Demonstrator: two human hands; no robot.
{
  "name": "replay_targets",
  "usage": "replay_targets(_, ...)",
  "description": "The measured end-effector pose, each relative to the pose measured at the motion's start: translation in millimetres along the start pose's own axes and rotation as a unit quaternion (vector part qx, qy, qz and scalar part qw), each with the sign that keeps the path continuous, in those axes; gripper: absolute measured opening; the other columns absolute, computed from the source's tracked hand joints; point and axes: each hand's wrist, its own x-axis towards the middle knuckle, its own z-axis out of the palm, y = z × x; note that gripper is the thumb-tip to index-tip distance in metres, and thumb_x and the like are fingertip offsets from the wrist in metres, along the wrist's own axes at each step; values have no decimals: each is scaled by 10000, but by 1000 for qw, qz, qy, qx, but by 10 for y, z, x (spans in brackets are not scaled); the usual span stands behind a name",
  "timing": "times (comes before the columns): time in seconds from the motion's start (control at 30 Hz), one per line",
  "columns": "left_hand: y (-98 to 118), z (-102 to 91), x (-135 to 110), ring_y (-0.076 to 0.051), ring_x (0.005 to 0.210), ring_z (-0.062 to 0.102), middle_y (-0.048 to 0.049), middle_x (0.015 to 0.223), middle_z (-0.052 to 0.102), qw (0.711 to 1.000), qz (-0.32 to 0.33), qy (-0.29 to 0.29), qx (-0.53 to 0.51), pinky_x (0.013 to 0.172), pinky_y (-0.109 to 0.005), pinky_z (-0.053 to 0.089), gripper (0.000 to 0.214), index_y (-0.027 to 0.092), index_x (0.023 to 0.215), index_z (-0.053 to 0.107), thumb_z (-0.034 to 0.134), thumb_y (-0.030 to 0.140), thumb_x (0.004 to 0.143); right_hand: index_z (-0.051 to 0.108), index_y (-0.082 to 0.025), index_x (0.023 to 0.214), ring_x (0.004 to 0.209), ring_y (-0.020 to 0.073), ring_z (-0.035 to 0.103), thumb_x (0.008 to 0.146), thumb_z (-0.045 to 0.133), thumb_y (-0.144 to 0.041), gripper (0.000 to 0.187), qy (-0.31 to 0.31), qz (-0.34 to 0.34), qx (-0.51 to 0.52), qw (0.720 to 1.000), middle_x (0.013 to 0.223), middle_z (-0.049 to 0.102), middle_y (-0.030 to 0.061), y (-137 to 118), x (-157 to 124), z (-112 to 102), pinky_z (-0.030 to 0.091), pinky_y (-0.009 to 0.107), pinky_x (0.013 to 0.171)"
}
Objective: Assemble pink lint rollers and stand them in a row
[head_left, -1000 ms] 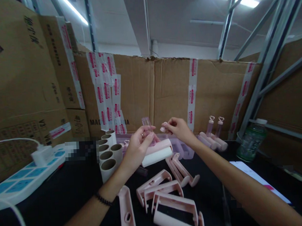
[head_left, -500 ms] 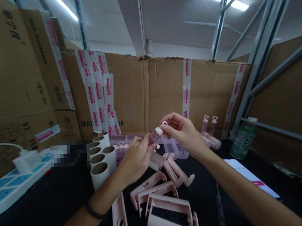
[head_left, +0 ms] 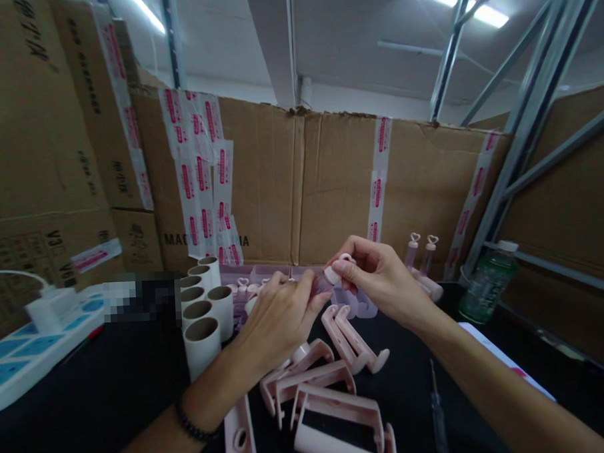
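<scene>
In front of the cardboard wall, my left hand (head_left: 280,314) is closed around a small translucent tube (head_left: 320,285), mostly covered by its fingers. Thumb and forefinger of my right hand (head_left: 369,273) pinch a pale pink cap (head_left: 333,274) with a ring-shaped top at the tube's end. I cannot tell whether cap and tube are joined. Beneath my left hand shows the end of a pale cylinder (head_left: 301,352); its link to the tube is hidden. Pink plastic frames (head_left: 340,405) lie below my hands, and two slim pink bracket parts (head_left: 354,341) are beside them.
Several white cardboard tubes (head_left: 201,330) stand left. Behind my hands are purple translucent trays (head_left: 279,273). Two heart-topped tubes (head_left: 430,251), a green bottle (head_left: 489,282), a phone-like white slab (head_left: 508,361) and a screwdriver (head_left: 437,414) are right. A power strip (head_left: 18,366) lies far left.
Both hands have turned and come slightly lower, with the cap now tilted differently and shifted right. The pale cylinder has swung down and left beneath my left hand. The view has shifted slightly.
</scene>
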Motion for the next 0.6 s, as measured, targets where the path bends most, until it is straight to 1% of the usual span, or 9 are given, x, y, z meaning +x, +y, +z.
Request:
replay_targets(0.13, 43, -52, 9, -250, 668, 548, -74, 696, 648, 999, 21, 26, 35, 705, -381, 395, 450, 175, 954, 600, 268, 460, 1057, 604, -179, 793, 551, 93, 530, 867, 743, -451, 314, 1, -1, -14, 1000, 637, 600, -31, -33, -17, -3, 403, 221, 515)
replay_targets(0.37, 42, -66, 5, -243, 639, 545, -65, 665, 623, 997, 43, 37, 58, 698, -381, 397, 438, 185, 897, 590, 285, 458, 1052, 640, -184, 825, 590, 102, 537, 897, 703, -306, 155, -1, -18, -80, 997, 681, 611, -21, -86, -61, -21, 399, 226, 535)
replay_targets(0.47, 44, -61, -2, -247, 643, 547, -58, 656, 614, 997, 41, 35, 49, 677, -374, 386, 449, 186, 913, 591, 270, 468, 1053, 654, -185, 831, 587, 102, 526, 899, 679, -256, 102, 11, -25, -103, 994, 669, 597, -25, -107, -83, -1, 391, 230, 536)
replay_targets(0.6, 71, -98, -1, -253, 679, 567, -75, 707, 632, 999, 26, 24, 10, 644, -361, 373, 479, 174, 929, 587, 235, 474, 1057, 641, -187, 802, 600, 104, 536, 907, 670, -260, 131, 25, -42, -98, 994, 692, 612, -17, -123, -107, 34, 400, 232, 547)
